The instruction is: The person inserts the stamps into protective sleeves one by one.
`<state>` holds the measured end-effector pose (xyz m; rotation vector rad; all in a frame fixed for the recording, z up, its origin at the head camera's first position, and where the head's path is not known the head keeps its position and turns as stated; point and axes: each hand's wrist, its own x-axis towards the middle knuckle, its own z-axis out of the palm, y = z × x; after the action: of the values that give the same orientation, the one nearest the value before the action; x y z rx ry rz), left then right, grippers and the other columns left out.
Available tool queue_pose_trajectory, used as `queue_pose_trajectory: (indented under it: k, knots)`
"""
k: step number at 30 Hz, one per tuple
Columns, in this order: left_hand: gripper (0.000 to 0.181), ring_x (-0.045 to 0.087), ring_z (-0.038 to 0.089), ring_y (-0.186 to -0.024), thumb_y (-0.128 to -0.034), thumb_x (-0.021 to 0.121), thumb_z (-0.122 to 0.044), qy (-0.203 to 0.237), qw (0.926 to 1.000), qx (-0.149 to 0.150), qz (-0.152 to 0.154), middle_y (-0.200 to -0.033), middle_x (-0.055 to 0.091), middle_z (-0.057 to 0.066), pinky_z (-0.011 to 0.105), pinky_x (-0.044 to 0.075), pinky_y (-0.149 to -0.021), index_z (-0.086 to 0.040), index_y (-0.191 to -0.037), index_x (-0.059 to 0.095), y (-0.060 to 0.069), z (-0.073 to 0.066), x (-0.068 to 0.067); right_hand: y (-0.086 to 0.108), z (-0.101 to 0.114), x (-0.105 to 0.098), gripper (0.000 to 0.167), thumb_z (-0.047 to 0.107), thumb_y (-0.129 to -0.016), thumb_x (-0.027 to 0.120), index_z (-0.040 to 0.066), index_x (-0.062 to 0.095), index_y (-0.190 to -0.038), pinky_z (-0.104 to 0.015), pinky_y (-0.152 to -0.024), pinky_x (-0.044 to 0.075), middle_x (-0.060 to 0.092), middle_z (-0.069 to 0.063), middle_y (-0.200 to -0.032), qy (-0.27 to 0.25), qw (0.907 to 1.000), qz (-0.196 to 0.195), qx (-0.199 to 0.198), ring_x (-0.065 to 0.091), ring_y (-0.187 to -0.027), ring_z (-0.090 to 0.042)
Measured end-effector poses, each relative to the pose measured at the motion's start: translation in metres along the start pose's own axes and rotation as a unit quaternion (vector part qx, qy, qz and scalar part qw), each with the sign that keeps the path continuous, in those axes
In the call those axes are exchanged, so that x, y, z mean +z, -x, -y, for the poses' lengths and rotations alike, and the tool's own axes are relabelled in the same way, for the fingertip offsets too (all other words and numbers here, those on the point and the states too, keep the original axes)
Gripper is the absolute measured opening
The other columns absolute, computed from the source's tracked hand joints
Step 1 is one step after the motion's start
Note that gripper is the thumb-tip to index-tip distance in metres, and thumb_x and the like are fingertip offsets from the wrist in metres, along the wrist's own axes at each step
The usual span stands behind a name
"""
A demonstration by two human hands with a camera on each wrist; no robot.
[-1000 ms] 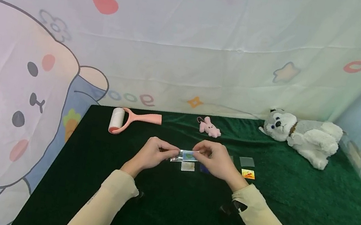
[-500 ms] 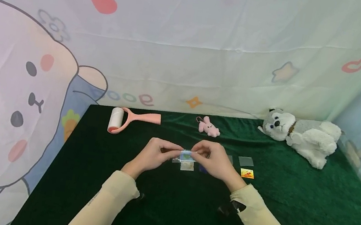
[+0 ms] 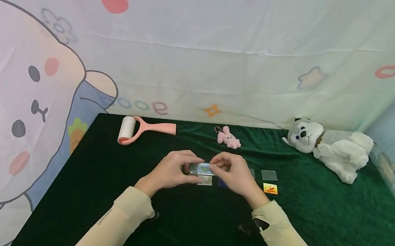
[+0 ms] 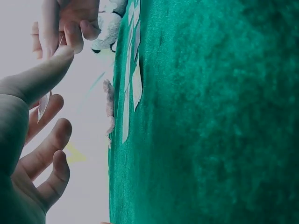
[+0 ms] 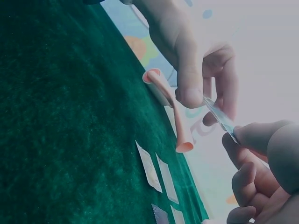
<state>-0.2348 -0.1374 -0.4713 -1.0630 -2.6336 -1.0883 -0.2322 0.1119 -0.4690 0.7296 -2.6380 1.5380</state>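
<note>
Your right hand (image 3: 235, 173) pinches the right end of a small blue-and-white packet (image 3: 205, 168) between thumb and index finger; its other fingers are bent. Your left hand (image 3: 169, 169) is loosely spread, thumb and index finger apart, the packet's clear plastic left end lying between them. Contact of the left thumb with that end: cannot tell. Packet position: raised off the worktop (image 3: 186, 238), which carries a dark green cloth, and nearly edge-on in both wrist views.

Under your hands, on the cloth: a flat pale packet (image 3: 205, 180), just below the held one in the head view. A dark blue packet (image 3: 222, 183) shows in part beside your right hand. Right of that hand, a yellow packet (image 3: 270, 189) lies just in front of a clear rectangular sheet (image 3: 269, 175).

Farther out, at the back: a pink plush rabbit (image 3: 229, 139) with a loop on it, roughly centred. To your left, a lint roller (image 3: 127, 129) with a pink handle. To your right, a grey-and-white plush dog (image 3: 338, 146) on its side. Behind everything, a printed backdrop (image 3: 205, 28) with hearts, stars and a large cartoon animal.
</note>
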Motion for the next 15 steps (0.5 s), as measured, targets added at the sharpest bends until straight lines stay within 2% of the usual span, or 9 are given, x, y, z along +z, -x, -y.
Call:
queue_pose_trajectory:
  k: [7, 15]
  knots:
    - [0.041, 0.057, 0.01, -0.075, -0.0875, 0.089, -0.023, -0.027, 0.9996, 0.006, -0.005, -0.11, 0.071, -0.005, 0.024, 0.051, -0.066, -0.014, -0.126, 0.077, 0.0, 0.002, 0.0, 0.0, 0.0, -0.003, 0.011, 0.019, -0.1, 0.074, 0.01, 0.075, -0.105, -0.029, -0.071, 0.053, 0.075, -0.002, -0.093, -0.013, 0.9999, 0.009, -0.003, 0.063, -0.078, -0.017]
    - [0.044, 0.061, 0.013, -0.08, -0.0895, 0.087, -0.026, -0.017, 0.9998, -0.009, -0.004, -0.113, 0.072, -0.006, 0.025, 0.053, -0.067, -0.014, -0.13, 0.075, 0.002, 0.005, -0.002, 0.003, 0.0, -0.011, 0.013, 0.02, -0.101, 0.072, 0.012, 0.076, -0.11, -0.034, -0.077, 0.056, 0.077, -0.001, -0.098, -0.022, 0.9995, 0.017, 0.015, 0.067, -0.083, -0.018]
